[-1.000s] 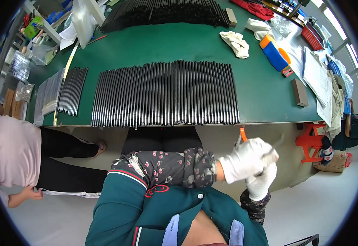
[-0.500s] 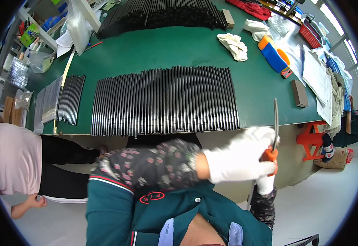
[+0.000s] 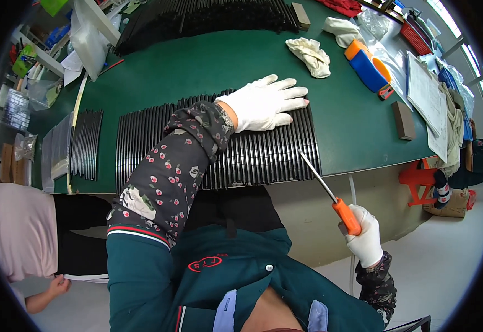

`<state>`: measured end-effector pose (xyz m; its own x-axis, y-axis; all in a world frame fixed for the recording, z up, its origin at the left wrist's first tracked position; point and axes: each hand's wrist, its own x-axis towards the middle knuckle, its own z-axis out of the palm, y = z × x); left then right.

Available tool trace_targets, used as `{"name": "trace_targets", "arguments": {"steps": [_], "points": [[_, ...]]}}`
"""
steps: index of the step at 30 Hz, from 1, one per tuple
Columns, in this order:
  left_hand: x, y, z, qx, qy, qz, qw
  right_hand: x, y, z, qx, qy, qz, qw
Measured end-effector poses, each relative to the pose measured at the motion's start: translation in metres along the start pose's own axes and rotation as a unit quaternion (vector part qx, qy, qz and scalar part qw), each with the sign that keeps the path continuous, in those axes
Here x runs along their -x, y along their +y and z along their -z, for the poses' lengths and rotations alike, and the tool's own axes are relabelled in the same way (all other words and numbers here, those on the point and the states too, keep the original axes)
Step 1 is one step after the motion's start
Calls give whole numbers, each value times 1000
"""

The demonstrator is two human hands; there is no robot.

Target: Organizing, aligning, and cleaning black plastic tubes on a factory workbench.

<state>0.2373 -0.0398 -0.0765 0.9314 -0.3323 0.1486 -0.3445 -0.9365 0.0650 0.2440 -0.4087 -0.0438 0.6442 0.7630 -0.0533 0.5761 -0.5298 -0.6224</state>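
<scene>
A tight row of black rods [image 3: 247, 157] lies side by side along the near edge of the green table. My left hand [image 3: 266, 103], in a white glove, rests palm down with fingers spread over the upper right part of the row. My right hand [image 3: 365, 237], also gloved, is off the table's near edge, closed around an orange-handled screwdriver-like tool [image 3: 346, 216]. Its long thin metal shaft points up and left, the tip over the right end of the row; whether it touches a rod I cannot tell.
A smaller bunch of black rods [image 3: 86, 145] lies to the left, and a big pile [image 3: 208, 16] at the back. A crumpled white cloth [image 3: 310, 57], a blue-orange tape dispenser [image 3: 370, 72] and a brown block [image 3: 403, 120] are on the right. Another person [image 3: 20, 229] stands at left.
My left hand has come away from the tool by my right hand and moved up and left onto the rods. The tool's shaft has swung from upright to slanting left over the row.
</scene>
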Motion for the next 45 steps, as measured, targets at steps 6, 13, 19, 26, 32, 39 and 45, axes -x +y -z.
{"name": "trace_targets", "arguments": {"steps": [6,13,19,26,32,39,45], "points": [[2,6,4,22,9,5,1000,-6,-4,24,44,-68,-95,992],[4,6,2,27,16,6,999,-6,-3,29,92,-38,-70,993],[1,6,3,25,13,5,1000,-1,9,33,65,-13,-57,996],[2,6,2,17,18,3,1000,-4,19,40,150,-3,-38,988],[2,5,0,24,17,1,1000,-5,31,40,103,10,-80,991],[4,5,0,25,14,8,1000,-10,13,37,121,-10,-64,991],[3,3,-2,15,17,2,1000,-15,-5,23,136,-54,41,988]]}}
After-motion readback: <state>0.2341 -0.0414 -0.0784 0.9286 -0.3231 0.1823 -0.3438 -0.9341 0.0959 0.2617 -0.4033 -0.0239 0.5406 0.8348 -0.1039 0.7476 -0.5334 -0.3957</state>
